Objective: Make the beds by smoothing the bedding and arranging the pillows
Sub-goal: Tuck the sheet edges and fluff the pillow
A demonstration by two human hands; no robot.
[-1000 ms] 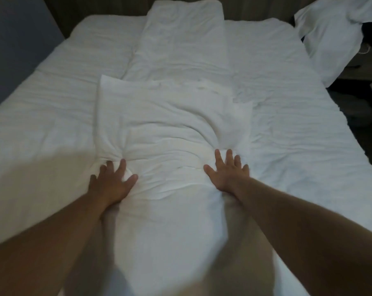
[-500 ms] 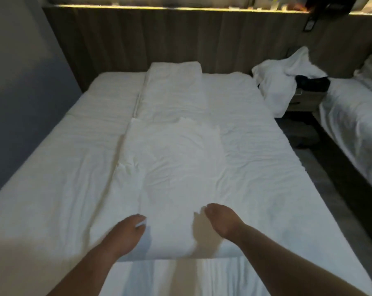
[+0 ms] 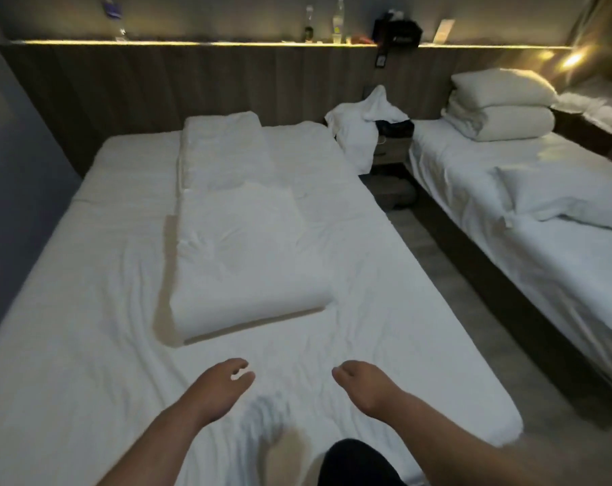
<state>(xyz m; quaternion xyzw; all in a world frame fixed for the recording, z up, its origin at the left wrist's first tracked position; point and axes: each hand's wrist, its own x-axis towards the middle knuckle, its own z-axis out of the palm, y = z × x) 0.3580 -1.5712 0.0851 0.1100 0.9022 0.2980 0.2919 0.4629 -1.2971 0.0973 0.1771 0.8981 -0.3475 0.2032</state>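
Bedding [image 3: 248,261] lies folded in a strip down the middle of our bed [image 3: 87,310]. Our left hand [image 3: 220,387] and right hand [image 3: 360,387] hover empty, fingers loosely curled; next we unfold and spread it.

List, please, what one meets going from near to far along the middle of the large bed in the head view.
left hand and right hand → bare wrinkled sheet → folded duvet → wooden headboard panel → lit shelf with bottles
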